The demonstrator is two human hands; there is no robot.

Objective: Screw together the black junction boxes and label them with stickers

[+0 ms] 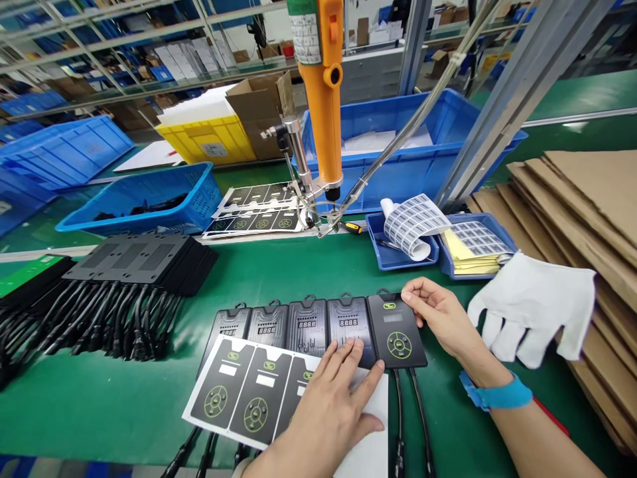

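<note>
A row of black control boxes lies on the green bench in front of me. The rightmost box point(424, 355) has a black face sticker point(393, 318) with a green-outlined button ring. My right hand point(438, 312) pinches at that sticker's upper right corner; whether it also grips the box edge is hard to tell. My left hand point(336, 401) lies flat, fingers spread, on a sheet of face stickers point(259, 392), its fingertips reaching the neighbouring boxes. Bare display fronts show on the other boxes point(307, 325). The sheet covers their lower parts.
An orange electric screwdriver point(322, 119) hangs above the bench. Stacked black boxes with cables point(134, 265) lie left. Blue trays point(403, 252) hold label rolls and sheets. A white glove point(537, 305) rests by cardboard sheets point(597, 199) at right. More sticker sheets point(253, 216) lie behind.
</note>
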